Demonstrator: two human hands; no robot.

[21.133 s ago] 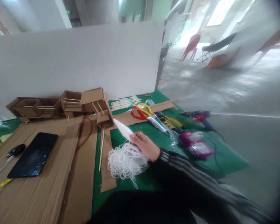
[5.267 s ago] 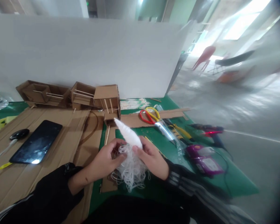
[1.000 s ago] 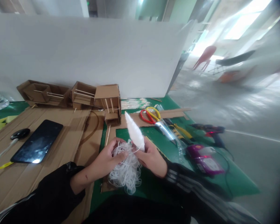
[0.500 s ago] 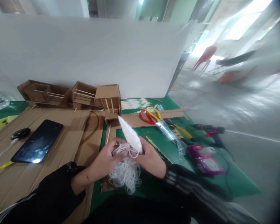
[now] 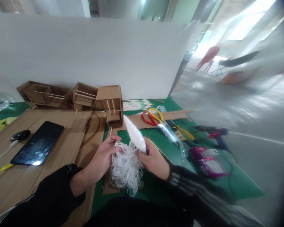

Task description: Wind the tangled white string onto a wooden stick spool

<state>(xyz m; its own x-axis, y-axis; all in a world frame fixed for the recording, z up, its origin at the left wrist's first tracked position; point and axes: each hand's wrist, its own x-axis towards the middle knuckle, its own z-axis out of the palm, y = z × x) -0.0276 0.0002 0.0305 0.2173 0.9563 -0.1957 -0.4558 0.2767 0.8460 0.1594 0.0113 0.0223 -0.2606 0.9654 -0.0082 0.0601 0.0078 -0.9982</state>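
Daylight glares from a window (image 5: 247,23) at upper right; the floor (image 5: 251,104) below looks smeared; a tablet (image 5: 38,143) glints at lower left.

A green tabletop (image 5: 241,181) carries cardboard (image 5: 69,145), pliers (image 5: 186,133) and a purple device (image 5: 207,162)

Left arm (image 5: 52,192) enters from lower left, sleeve ending short of the bare wrist (image 5: 79,181). Left hand (image 5: 100,160) is turned inward, fingers bent, thumb and forefinger apart. Right arm (image 5: 198,189) enters from lower right, sleeved to the wrist; right hand (image 5: 155,159) is clasped, thumb inward. Hands are near each other, roughly level, not touching.
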